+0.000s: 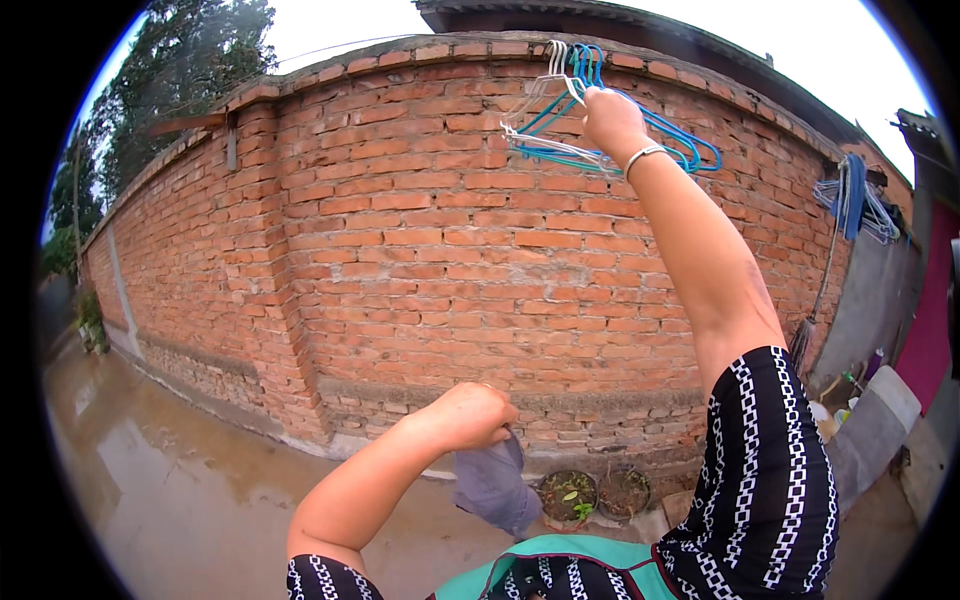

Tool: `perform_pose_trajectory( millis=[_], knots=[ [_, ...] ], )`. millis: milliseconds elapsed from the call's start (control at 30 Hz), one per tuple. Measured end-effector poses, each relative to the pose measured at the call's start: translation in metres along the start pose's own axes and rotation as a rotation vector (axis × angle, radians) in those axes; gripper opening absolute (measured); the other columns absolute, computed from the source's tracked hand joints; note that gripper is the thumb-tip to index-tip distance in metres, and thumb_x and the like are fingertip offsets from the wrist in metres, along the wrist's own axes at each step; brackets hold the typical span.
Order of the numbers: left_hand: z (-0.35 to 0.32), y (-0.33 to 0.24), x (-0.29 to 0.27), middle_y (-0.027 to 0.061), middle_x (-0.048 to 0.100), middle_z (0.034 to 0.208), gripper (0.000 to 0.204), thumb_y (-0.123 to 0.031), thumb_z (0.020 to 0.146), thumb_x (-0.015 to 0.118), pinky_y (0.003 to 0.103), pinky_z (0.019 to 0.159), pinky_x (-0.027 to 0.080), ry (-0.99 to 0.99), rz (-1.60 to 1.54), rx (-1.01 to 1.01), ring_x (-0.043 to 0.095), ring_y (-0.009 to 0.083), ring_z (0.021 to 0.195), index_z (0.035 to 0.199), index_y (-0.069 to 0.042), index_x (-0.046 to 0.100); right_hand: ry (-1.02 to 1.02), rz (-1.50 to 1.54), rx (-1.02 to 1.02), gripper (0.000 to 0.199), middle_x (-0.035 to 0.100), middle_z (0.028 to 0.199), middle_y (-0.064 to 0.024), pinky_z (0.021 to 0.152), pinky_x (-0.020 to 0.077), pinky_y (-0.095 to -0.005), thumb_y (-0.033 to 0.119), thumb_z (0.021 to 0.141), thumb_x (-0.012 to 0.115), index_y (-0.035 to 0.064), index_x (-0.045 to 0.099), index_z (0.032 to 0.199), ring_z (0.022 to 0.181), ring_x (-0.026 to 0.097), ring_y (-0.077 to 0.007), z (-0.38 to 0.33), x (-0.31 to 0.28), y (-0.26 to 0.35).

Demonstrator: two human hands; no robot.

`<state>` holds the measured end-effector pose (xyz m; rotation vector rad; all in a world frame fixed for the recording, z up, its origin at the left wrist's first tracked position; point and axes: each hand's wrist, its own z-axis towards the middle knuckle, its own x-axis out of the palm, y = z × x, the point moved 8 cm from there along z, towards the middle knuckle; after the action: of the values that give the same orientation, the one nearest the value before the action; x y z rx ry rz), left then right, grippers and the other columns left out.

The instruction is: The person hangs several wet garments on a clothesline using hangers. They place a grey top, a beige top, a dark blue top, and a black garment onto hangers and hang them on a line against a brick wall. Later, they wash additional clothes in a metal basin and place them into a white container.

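Several clothes hangers (566, 152) in white, teal and blue hang in a bunch by their hooks along the top of the brick wall. My right hand (612, 122), with a pale bangle on its wrist, is stretched up to them. Its fingers are closed at the neck of a hanger in the middle of the bunch; which hanger is partly hidden by the hand. Lower down, my left hand (470, 415) is closed on a greyish-purple cloth (493, 482), which hangs limp below the fist. The cloth's exact kind does not show.
A brick wall (450, 260) runs across in front. Two potted plants (568, 497) stand at its foot. On the right hang more hangers (860, 205) and a long-handled mop (803, 342). Wet paving (150, 450) lies on the left.
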<state>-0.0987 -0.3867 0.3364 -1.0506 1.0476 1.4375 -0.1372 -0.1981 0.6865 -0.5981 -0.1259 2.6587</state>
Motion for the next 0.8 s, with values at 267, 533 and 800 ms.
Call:
perform_pose_trajectory(
  millis=[267, 533, 800],
  knots=[
    [-0.005, -0.003, 0.008, 0.0095, 0.059, 0.078, 0.016, -0.023, 0.075, 0.065, 0.04, 0.067, 0.048, -0.004, -0.011, 0.029, 0.06, 0.0296, 0.077, 0.077, -0.007, 0.062, -0.034, 0.158, 0.111, 0.024, 0.063, 0.101, -0.0178, 0.083, 0.0474, -0.043, 0.011, 0.08, 0.053, 0.0055, 0.062, 0.101, 0.098, 0.059, -0.0334, 0.007, -0.015, 0.007],
    [0.001, 0.0, 0.021, 0.01, 0.059, 0.077, 0.016, -0.022, 0.073, 0.065, 0.04, 0.068, 0.048, -0.004, 0.0, 0.047, 0.06, 0.0297, 0.079, 0.075, -0.007, 0.062, -0.327, 0.342, -0.023, 0.028, 0.062, 0.097, -0.0168, 0.081, 0.0468, -0.0395, 0.01, 0.08, 0.053, 0.0058, 0.06, 0.107, 0.093, 0.059, -0.0321, -0.005, -0.043, 0.017],
    [0.007, 0.034, 0.06, 0.0107, 0.059, 0.075, 0.014, -0.019, 0.067, 0.068, 0.041, 0.065, 0.048, 0.206, 0.077, -0.053, 0.059, 0.031, 0.076, 0.072, -0.009, 0.062, 0.262, 1.275, 0.239, 0.029, 0.061, 0.078, -0.0063, 0.067, 0.0462, -0.0281, 0.01, 0.086, 0.047, 0.0022, 0.056, 0.112, 0.071, 0.058, -0.0144, -0.271, 0.057, 0.04]
  ],
)
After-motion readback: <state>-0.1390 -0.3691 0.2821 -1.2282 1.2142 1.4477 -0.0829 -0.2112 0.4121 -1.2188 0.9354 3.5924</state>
